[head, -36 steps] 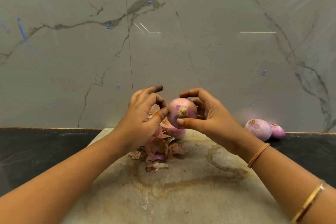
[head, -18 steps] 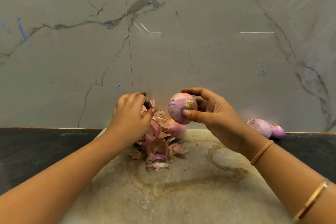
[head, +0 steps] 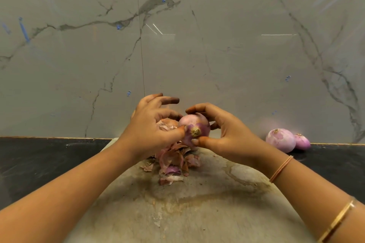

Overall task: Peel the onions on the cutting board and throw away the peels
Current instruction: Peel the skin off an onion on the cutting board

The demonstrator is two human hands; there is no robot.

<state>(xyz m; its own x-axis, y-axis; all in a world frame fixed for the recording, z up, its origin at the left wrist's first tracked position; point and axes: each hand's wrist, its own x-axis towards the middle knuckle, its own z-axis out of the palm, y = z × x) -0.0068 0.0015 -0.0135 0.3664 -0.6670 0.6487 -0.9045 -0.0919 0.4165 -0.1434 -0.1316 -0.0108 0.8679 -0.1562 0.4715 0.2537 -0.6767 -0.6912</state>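
- The round, pale purple onion is held in the air over the far half of the board, just above the heap of peels. Its tufted brown root end faces the person, so its long axis runs from the person toward the wall.
- The right hand grips it from the right. The thumb sits under the root end and the fingers are curled over the top and far side.
- The left hand is just beside it on the left, with its thumb tip against the skin near the root. Its other fingers are spread and loosely bent, and I see no skin pinched in them.
- My reading is that the next strip has to be drawn leftward and down, away from the right hand's grip, and it would then fall straight onto the heap.
- The heap of dry pink and brown onion peels lies on the stained beige cutting board, toward its far edge. A brownish onion is partly hidden behind the left hand.
- The near half of the board is bare of peels, and the board's left side gives the left hand room.
- Two peeled purple onions lie touching each other on the black worktop, off the board's right edge and against the grey veined marble wall, well apart from the hands.
- No bin is in view for the peels.
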